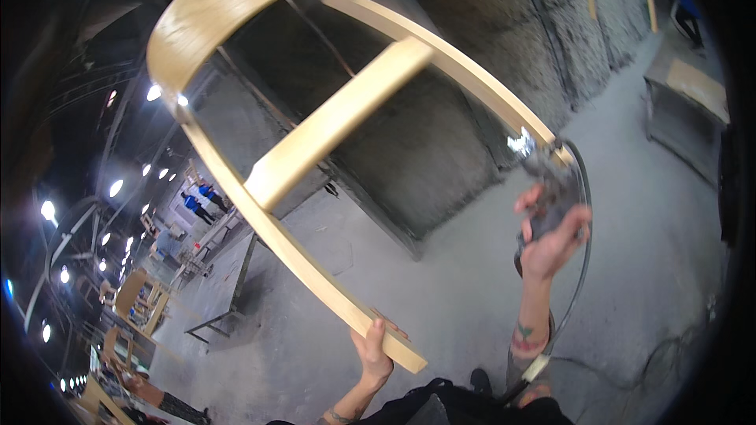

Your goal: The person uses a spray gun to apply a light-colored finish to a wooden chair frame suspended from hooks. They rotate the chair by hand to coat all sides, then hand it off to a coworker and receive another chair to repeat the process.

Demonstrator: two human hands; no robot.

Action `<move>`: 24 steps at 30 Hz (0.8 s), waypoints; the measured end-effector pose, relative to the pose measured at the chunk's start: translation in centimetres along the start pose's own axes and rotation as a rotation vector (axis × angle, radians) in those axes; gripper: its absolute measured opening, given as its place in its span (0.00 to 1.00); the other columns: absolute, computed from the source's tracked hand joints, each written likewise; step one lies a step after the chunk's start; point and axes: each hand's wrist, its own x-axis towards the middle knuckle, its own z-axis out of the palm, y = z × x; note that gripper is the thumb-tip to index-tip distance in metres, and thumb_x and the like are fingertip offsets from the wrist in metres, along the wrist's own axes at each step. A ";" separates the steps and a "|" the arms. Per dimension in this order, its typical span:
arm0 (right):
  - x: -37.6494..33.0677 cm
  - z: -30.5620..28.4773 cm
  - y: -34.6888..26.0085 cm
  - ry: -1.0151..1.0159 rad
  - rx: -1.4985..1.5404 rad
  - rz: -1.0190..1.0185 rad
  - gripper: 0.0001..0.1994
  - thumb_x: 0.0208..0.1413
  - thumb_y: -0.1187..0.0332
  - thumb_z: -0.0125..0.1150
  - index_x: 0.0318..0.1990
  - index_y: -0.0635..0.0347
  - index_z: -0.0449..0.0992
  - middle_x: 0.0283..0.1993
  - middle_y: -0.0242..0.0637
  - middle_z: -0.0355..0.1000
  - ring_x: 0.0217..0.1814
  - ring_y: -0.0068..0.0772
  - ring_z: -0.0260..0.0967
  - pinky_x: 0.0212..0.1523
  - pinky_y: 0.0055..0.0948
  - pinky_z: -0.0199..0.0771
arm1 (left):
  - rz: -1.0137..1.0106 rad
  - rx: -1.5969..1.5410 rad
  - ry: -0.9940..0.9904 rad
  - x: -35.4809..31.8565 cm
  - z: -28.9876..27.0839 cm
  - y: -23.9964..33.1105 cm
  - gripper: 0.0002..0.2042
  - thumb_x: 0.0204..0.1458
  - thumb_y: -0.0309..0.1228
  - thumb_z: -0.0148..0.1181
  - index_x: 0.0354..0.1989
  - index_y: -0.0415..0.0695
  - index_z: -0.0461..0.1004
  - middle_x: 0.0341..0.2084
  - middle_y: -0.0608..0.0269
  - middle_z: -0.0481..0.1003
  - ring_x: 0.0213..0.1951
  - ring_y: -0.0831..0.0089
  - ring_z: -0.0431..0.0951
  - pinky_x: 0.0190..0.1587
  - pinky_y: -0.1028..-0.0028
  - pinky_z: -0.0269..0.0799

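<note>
Your left hand (373, 352) clamps the frame (335, 126); your right hand (554, 248) grips the tool (551, 189). Joining looks done, tool work seems unfinished, how much remains unclear.

Left hand (373, 356) gripping, thumb (376, 335) uppermost; right hand (551, 248) higher, fingers (577, 220) curled; tattooed forearms (532, 313) extend upward from the lower edge.

chair frame (339, 122): smooth wood | floor (465, 267): matt | wall (480, 16): rough
</note>
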 end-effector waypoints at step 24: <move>-0.3 3.6 -5.2 -0.047 -0.286 -0.198 0.45 0.66 0.29 0.41 0.45 0.77 0.73 0.28 0.46 0.74 0.22 0.31 0.71 0.14 0.18 0.53 | -0.079 0.000 -0.100 7.5 -4.3 -5.5 0.23 0.61 0.33 0.65 0.56 0.36 0.60 0.33 0.56 0.73 0.32 0.67 0.81 0.35 0.68 0.80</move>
